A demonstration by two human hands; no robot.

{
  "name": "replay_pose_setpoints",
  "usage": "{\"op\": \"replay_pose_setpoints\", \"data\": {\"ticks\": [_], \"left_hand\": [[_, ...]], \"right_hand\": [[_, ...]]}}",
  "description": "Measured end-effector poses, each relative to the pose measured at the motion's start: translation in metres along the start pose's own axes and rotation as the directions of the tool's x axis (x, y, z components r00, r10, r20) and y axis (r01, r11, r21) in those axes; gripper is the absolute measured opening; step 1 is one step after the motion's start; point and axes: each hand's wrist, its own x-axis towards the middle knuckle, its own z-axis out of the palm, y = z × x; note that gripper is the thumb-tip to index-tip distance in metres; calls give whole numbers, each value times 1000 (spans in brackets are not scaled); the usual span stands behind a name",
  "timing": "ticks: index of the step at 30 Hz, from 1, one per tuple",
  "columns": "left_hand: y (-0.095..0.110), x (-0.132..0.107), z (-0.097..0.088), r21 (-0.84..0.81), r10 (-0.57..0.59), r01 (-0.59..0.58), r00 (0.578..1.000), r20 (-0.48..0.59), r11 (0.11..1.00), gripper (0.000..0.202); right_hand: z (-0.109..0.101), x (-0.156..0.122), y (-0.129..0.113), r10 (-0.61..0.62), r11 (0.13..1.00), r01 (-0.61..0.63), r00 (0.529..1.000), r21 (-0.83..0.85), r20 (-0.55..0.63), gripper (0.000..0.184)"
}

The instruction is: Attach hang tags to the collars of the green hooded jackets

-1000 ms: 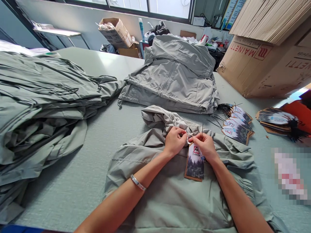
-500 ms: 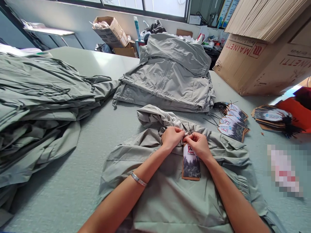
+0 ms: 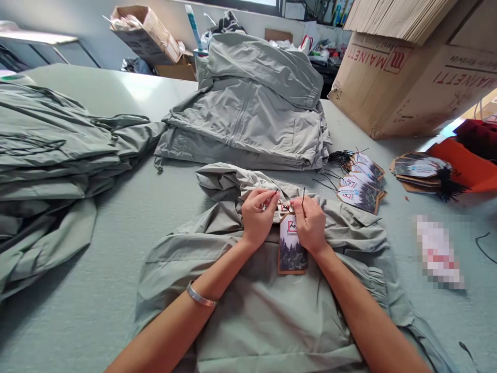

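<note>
From the head camera, the left hand [image 3: 258, 217] is curled closed, its thumb and fingers pinching the top end of a brown-backed paper tag [image 3: 292, 246], close beside the right hand [image 3: 309, 225]. The right hand is also nearly closed, pinching a thin black cord [image 3: 303, 199] that sticks up from its fingers; exactly how the cord meets the tag is too small to tell. The tag hangs down and rests on a folded grey-green jacket [image 3: 248, 321] beneath both forearms. A metal bracelet [image 3: 201, 295] circles the left wrist. The jacket lies on a pale green surface [image 3: 116, 88], with a stack of jackets [image 3: 244, 103] ahead and a larger stack [image 3: 46, 155] to the left. To the right lie two piles of tags [image 3: 359, 189] [image 3: 419, 168] with black cords, below a big cardboard box [image 3: 388, 88].
</note>
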Motion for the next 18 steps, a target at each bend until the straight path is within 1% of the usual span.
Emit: {"op": "replay_pose_setpoints", "data": {"ticks": [1, 3, 5, 7, 9, 10, 12, 14, 16, 18], "left_hand": [[2, 0, -1, 20, 62, -62, 998, -7, 998, 13], [7, -2, -2, 42, 157, -157, 988, 3, 987, 12], [11, -3, -2, 29, 204, -205, 978, 37, 978, 11], [15, -5, -3, 5, 224, -225, 973, 62, 974, 11], [17, -6, -4, -15, 235, -235, 969, 69, 972, 10], [17, -6, -4, -18, 237, -236, 969, 70, 972, 10], [14, -6, -4, -16, 229, -229, 971, 70, 973, 9], [11, -5, -4, -21, 214, -213, 975, 57, 977, 9], [6, -4, -3, -43, 193, -192, 980, 37, 981, 8], [3, -3, -3, -66, 171, -169, 985, 26, 983, 8]], "right_hand": [[-1, 0, -2, -43, 997, 41, 999, -60, -32, 35], [-2, 1, -4, -92, 993, 85, 993, -88, -77, 33], [-1, 1, -4, -88, 996, 87, 992, -12, -89, 33], [1, 2, -3, -49, 991, 54, 998, 124, -40, 33], [4, 2, -1, 19, 963, -30, 999, 269, 46, 31], [6, 2, 0, 70, 938, -95, 994, 334, 87, 30], [8, 2, 1, 202, 858, -248, 968, 450, 150, 30], [10, 2, 0, 325, 762, -372, 928, 531, 183, 35], [10, 2, -1, 386, 703, -424, 902, 571, 195, 39], [10, 3, -3, 393, 688, -435, 896, 582, 205, 39]]}}
